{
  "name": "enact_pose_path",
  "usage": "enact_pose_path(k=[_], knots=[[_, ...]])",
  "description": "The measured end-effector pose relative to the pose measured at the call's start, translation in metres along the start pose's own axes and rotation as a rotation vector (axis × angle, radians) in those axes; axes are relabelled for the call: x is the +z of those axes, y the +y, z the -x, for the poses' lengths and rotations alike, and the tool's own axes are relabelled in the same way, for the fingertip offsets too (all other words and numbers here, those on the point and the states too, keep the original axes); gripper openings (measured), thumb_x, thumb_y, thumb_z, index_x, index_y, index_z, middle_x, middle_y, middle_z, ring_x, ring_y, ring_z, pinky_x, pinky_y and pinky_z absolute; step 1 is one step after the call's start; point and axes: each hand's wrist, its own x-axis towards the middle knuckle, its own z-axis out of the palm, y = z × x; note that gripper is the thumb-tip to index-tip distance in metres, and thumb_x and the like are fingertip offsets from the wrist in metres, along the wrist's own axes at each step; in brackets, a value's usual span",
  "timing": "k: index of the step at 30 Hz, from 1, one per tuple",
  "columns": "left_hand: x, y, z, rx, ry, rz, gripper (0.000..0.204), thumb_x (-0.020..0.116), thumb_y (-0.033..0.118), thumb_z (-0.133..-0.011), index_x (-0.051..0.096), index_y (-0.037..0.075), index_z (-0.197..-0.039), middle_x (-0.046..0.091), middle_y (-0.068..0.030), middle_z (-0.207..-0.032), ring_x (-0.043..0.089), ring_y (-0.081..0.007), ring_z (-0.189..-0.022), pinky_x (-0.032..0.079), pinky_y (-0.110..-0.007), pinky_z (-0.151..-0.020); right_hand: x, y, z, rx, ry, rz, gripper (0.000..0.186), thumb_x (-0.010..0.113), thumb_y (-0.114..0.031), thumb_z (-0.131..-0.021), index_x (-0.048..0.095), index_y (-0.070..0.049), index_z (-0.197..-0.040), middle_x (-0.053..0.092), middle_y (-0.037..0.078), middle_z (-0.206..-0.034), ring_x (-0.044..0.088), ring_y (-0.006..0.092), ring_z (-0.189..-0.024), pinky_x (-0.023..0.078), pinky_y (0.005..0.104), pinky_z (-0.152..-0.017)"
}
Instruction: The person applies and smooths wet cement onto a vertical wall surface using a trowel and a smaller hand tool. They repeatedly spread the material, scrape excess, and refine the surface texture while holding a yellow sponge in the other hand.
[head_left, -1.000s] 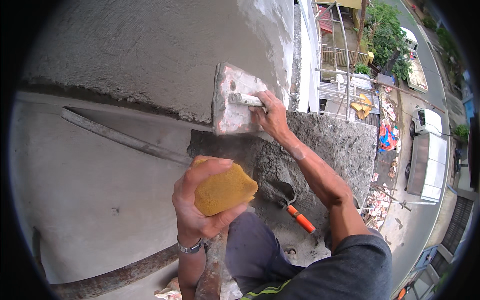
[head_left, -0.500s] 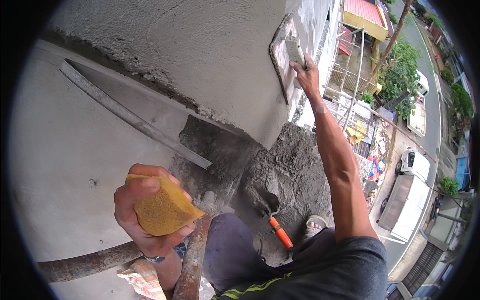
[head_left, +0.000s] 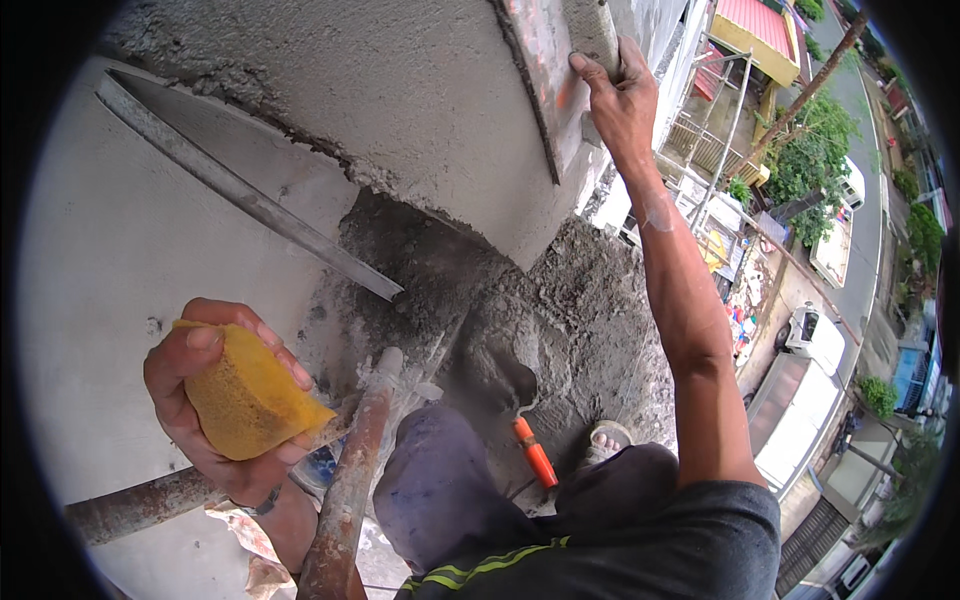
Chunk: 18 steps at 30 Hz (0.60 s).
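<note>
Fresh grey render covers the wall; right hand grips a plastering float, probably best kept flat, left hand clutching a yellow sponge.

We see flat, even daylight, bright but soft, as under an overcast sky; nothing throws a hard shadow. The wall between the hands reads evenly grey, with only a dim pocket below its ragged lower edge, above the mortar. The sponge in the left hand is sharp and well lit, its pores clear. The right hand is crisp too, with no motion blur. The street right of that arm looks paler and slightly washed. The fisheye bends the straightedge and pipe, and a black rim frames the view.
</note>
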Motion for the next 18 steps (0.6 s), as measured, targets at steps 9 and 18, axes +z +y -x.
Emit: enact_pose_path(k=[9,18], knots=[[0.011,-0.004,-0.012,-0.174,-0.076,-0.113,0.058,0.082,0.015,-0.064,0.059,0.007,-0.116,0.06,-0.0131,-0.105,0.061,-0.0193,-0.086,0.051,-0.031,-0.075,0.013,0.03,0.14,0.251,-0.094,0.043,0.033,0.074,-0.012,-0.081,0.059,-0.005,-0.11,0.057,0.01,-0.095,0.06,0.0262,-0.084,0.048,0.0374,-0.068],[0.061,-0.013,-0.011,-0.297,-0.607,-0.067,0.04,0.079,0.006,-0.067,0.06,0.005,-0.102,0.066,-0.0094,-0.095,0.066,-0.0215,-0.087,0.05,-0.032,-0.077,0.002,-0.059,0.114,0.097,-0.269,-0.069,0.035,0.073,-0.007,-0.078,0.058,-0.003,-0.109,0.057,0.014,-0.097,0.059,0.032,-0.08,0.047,0.0398,-0.071]])
